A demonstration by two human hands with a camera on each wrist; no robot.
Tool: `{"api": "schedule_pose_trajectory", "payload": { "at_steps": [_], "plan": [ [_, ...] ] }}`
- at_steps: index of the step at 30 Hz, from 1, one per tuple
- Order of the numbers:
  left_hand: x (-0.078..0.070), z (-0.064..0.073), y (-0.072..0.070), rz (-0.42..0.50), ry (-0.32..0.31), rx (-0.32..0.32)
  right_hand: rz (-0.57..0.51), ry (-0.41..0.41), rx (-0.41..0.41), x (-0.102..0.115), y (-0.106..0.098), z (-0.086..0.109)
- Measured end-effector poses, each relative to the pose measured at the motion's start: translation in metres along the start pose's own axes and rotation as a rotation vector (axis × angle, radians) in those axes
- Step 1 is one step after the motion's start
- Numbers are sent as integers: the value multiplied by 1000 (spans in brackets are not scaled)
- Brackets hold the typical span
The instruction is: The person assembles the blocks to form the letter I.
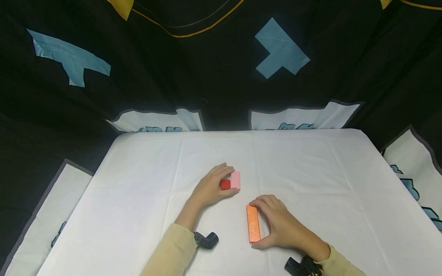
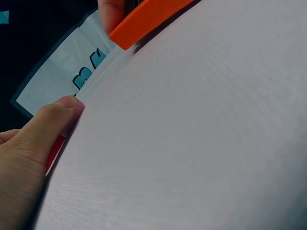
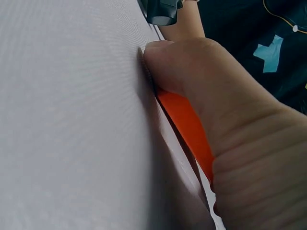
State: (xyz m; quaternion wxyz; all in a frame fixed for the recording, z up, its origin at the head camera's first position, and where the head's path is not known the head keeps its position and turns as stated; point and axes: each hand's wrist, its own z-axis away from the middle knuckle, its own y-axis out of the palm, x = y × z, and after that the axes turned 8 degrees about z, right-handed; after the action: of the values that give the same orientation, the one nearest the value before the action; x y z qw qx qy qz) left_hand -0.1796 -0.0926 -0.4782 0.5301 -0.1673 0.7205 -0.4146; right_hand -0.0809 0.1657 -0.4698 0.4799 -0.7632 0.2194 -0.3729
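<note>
My left hand (image 1: 211,186) holds a pink block (image 1: 235,180) between its thumb and fingers, at the block's near and far ends. A smaller red block (image 1: 225,184) sits against the pink one, inside the curve of the hand. Nearer to me and to the right, my right hand (image 1: 281,222) pinches a long orange block (image 1: 253,224) end to end, thumb at the near end and fingertips at the far end. In the right wrist view, the thumb covers part of the orange block (image 3: 187,124), which is close over the cloth.
A white cloth (image 1: 297,161) with fold creases covers the table. Behind it hangs a dark curtain (image 1: 193,76) with pale blue patches. Dark wrist devices (image 1: 206,240) are worn at both cuffs.
</note>
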Motion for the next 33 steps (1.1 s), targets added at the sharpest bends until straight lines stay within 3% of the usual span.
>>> {"api": "schedule_pose_trajectory", "payload": {
  "at_steps": [33],
  "plan": [
    [-2,1,0,6,-17,-1,34,-22,-10,-4,3,2]
  ]
}}
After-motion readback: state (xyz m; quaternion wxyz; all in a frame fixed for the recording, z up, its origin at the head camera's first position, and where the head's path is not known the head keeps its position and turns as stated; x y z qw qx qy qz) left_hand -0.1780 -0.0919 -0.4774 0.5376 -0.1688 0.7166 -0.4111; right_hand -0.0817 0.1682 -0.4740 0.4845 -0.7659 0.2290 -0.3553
